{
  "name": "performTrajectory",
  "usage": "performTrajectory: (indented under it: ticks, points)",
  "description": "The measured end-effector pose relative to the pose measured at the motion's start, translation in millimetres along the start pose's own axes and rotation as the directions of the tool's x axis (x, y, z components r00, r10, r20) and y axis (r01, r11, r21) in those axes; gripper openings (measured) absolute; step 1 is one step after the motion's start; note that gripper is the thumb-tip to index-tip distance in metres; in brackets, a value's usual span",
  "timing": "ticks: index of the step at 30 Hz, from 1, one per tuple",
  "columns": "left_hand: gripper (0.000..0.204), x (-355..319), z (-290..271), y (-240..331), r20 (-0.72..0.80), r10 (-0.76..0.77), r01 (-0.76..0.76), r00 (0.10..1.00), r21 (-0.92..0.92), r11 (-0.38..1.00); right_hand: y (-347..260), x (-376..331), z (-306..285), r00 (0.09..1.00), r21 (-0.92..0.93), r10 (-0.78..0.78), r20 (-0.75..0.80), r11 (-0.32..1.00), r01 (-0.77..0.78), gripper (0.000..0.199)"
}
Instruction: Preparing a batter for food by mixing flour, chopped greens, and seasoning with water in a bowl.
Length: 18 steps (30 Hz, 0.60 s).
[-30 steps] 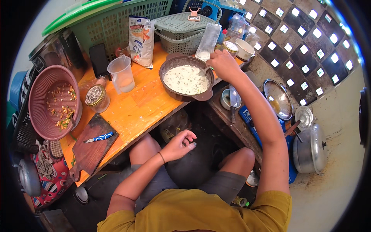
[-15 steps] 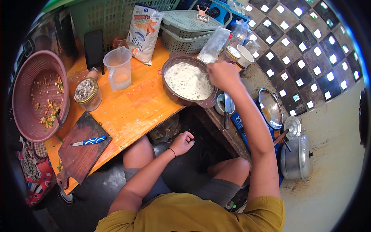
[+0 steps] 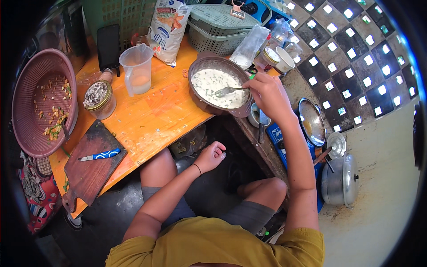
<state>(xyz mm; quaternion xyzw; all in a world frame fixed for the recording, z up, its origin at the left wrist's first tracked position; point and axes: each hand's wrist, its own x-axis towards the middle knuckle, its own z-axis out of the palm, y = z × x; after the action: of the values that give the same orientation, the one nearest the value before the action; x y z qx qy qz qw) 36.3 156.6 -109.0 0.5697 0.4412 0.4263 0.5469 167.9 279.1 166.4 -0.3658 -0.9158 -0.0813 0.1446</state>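
A brown bowl (image 3: 199,99) of white batter with green flecks sits at the right end of the orange wooden table (image 3: 147,115). My right hand (image 3: 267,91) is at the bowl's right rim, shut on a metal spoon (image 3: 227,91) whose head lies in the batter. My left hand (image 3: 211,155) hangs loosely curled below the table edge, above my knees, and holds nothing. A clear plastic bag (image 3: 249,46) stands just behind the bowl.
On the table: a plastic measuring jug (image 3: 137,69), a lidded jar (image 3: 100,99), a flour bag (image 3: 167,29), a pink colander (image 3: 40,102) with vegetable scraps, a cutting board (image 3: 91,164) with a blue knife (image 3: 100,155). Green baskets (image 3: 222,26) at back; pots (image 3: 340,180) on the floor at right.
My right hand let go of the clear bag it held over the bowl and now holds a spoon in the batter. The left hand stayed near my lap.
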Motion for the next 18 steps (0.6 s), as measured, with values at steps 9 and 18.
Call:
performTrajectory:
  ticks: [9, 18]
  points:
    - [0.011, 20.5, -15.0, 95.8, 0.017, 0.102, -0.102, 0.995, -0.038, 0.994, 18.2, -40.8, -14.3, 0.974, 0.228, 0.181, -0.136, 0.962, -0.147, 0.018]
    - [0.020, -8.0, -26.2, 171.3, 0.133, 0.113, -0.116, 0.985, 0.010, 0.993, -41.2, -90.2, -110.4, 0.992, 0.381, 0.124, -0.029, 0.919, -0.104, 0.018]
